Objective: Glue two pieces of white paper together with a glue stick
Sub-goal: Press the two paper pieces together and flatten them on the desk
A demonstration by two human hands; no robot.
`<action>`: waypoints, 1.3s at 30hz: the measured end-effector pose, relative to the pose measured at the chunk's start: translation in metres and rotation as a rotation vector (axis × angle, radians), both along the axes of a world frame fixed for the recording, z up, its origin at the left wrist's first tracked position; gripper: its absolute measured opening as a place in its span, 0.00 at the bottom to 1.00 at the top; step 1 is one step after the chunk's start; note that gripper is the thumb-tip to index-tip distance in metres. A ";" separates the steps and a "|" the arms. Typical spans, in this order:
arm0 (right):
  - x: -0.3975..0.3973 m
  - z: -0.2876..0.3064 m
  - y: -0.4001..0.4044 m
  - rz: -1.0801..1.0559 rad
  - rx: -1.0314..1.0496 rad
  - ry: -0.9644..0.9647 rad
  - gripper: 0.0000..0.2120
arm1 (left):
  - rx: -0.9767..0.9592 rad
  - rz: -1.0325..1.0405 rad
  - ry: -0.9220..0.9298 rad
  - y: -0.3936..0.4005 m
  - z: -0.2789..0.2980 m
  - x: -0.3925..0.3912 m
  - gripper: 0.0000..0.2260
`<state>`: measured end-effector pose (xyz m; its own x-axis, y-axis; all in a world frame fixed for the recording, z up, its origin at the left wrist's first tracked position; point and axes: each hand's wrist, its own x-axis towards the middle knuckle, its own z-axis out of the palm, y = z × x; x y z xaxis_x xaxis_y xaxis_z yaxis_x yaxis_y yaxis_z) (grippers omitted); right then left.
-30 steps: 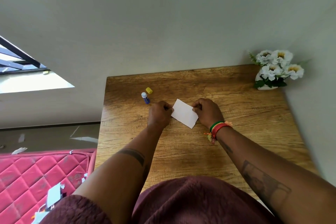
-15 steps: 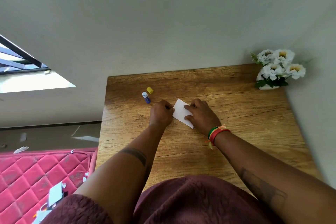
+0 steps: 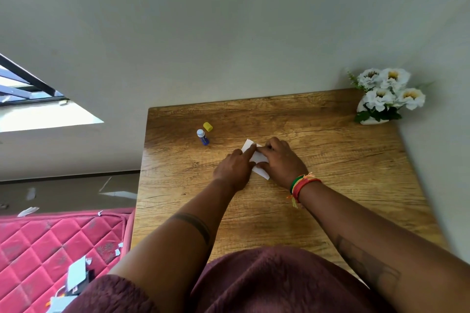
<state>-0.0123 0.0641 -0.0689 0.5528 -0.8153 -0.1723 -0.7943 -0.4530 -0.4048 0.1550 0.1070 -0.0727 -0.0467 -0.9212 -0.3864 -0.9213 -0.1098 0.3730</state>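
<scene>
Mid-frame on the worktop (image 3: 330,185), left hand (image 3: 235,169) and right hand (image 3: 281,162) press flat, fingers extended, on the white paper (image 3: 259,157) lying between and beneath them. Farther, upper left: uncapped glue stick (image 3: 202,137), yellow cap (image 3: 207,126) just beside.

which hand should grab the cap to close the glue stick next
Probably left. The left hand lies on the paper's left side, nearer the yellow cap and open glue stick, both apart on the table. The right hand could stay pressing the paper.
</scene>
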 end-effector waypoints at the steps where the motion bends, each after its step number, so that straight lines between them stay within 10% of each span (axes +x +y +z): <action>1: 0.000 0.000 0.000 -0.003 0.004 -0.004 0.23 | 0.015 -0.008 -0.004 -0.002 0.002 0.000 0.27; 39: -0.010 -0.007 0.006 -0.118 0.018 0.285 0.26 | 0.062 0.075 -0.185 0.034 0.006 0.000 0.31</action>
<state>-0.0227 0.0702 -0.0764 0.3818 -0.8665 -0.3216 -0.9237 -0.3456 -0.1655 0.1547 0.1415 -0.0663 0.0984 -0.8936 -0.4379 -0.9617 -0.1985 0.1889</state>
